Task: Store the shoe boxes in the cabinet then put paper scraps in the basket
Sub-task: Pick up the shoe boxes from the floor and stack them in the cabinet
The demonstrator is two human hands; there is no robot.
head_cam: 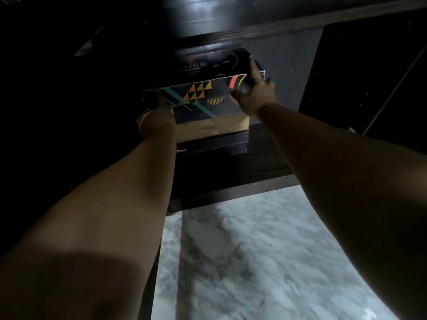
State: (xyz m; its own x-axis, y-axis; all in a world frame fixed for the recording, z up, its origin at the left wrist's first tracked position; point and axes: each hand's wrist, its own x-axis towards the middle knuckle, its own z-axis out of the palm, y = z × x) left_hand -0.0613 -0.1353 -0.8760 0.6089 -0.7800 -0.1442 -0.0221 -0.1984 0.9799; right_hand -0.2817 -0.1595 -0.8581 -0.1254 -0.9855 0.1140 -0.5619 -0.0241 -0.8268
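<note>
A dark shoe box (203,98) with orange and yellow triangles and teal stripes is held between both hands inside the dark cabinet (231,172). My left hand (157,118) grips its left end. My right hand (254,91) grips its right end, fingers reaching over the top edge. The patterned box sits on or just above a black shoe box (215,145) lying on the cabinet shelf; contact between them is hard to tell.
A dark shelf board (231,21) runs just above the boxes. The cabinet's back panel (293,65) shows grey to the right, with an open dark door (381,88) beyond it. Pale marble floor (242,262) lies below the cabinet edge.
</note>
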